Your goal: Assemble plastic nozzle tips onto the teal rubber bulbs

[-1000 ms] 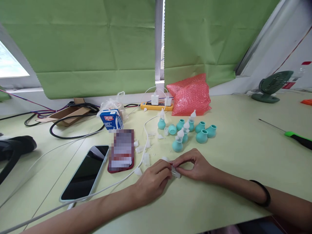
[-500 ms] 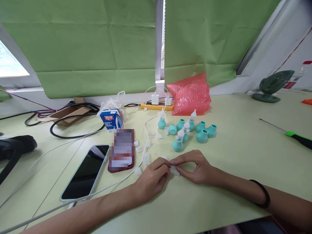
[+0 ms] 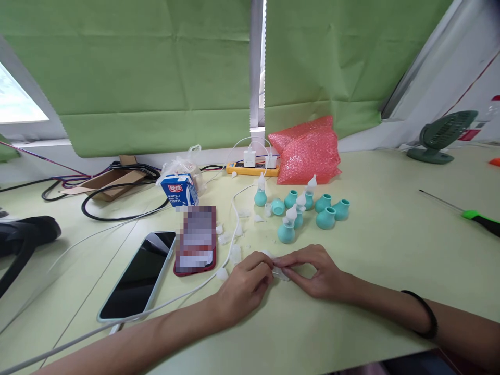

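My left hand [image 3: 246,285] and my right hand [image 3: 318,272] meet near the middle of the table, both closed around a small translucent plastic piece [image 3: 279,274]. My right thumb and forefinger pinch it from the right, while my left fingers curl at its left side and hide part of it. Just beyond my hands stand several turquoise bulbs [image 3: 325,218], some topped with clear and white tips [image 3: 291,213]. Loose translucent pieces [image 3: 235,254] are scattered to the left of the bulbs.
Two phones, a dark one [image 3: 136,276] and a red-cased one [image 3: 196,239], lie left beside a white cable [image 3: 211,278]. Behind are a milk carton [image 3: 179,190], a yellow power strip [image 3: 252,170] and red bubble wrap [image 3: 308,151]. A screwdriver [image 3: 469,214] and fan [image 3: 441,136] are right.
The view has shifted slightly. Both hands keep nearly the same pose around the translucent piece, and my right hand's knuckles sit slightly lower.
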`<state>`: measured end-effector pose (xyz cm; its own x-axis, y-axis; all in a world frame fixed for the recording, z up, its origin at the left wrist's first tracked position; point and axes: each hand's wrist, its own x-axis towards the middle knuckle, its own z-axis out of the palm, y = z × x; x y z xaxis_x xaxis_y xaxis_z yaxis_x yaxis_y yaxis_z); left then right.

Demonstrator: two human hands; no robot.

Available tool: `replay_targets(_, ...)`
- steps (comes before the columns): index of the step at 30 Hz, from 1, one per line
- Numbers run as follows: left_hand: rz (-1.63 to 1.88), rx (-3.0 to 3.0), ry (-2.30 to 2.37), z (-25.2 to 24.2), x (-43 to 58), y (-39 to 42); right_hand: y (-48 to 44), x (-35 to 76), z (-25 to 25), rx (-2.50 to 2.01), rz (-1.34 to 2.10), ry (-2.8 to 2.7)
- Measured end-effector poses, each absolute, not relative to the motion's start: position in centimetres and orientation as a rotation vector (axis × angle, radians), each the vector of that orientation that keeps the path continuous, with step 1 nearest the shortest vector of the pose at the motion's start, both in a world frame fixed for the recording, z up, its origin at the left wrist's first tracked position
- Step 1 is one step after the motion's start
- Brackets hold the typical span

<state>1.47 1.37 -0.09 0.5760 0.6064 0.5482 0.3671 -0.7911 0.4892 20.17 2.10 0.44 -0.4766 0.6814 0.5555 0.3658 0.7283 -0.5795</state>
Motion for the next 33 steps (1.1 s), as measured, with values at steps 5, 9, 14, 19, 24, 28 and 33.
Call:
replay_targets(5,1.051,2.463,0.763,-0.18,1.46,1.42,1.91,20.16,0.32,-0.659,0.370,-2.209)
replay_targets(9,1.050,2.449,0.739,-0.14,1.49,1.45,1.77,20.16,0.50,-0.609,0.322,-2.286)
replay_targets(14,1.051,2.439,0.729,-0.24,1.50,1.43,1.64,20.25,0.29,-0.539,0.123,-2.337)
replay_targets(19,1.043,2.465,0.730,-0.20,1.54,1.42,1.66,20.14,0.12,-0.578,0.194,-2.316)
replay_targets(24,1.042,2.478,0.765,-0.07,1.49,1.45,1.71,20.11,0.24,-0.741,0.244,-2.200)
replay_targets(28,1.027,2.479,0.781,0.09,1.49,1.32,2.01,20.17,0.69,-0.744,0.175,-2.288)
replay_targets(33,1.017,2.458,0.871,0.48,1.65,1.23,2.43,20.19,0.73,-0.787,0.193,-2.387)
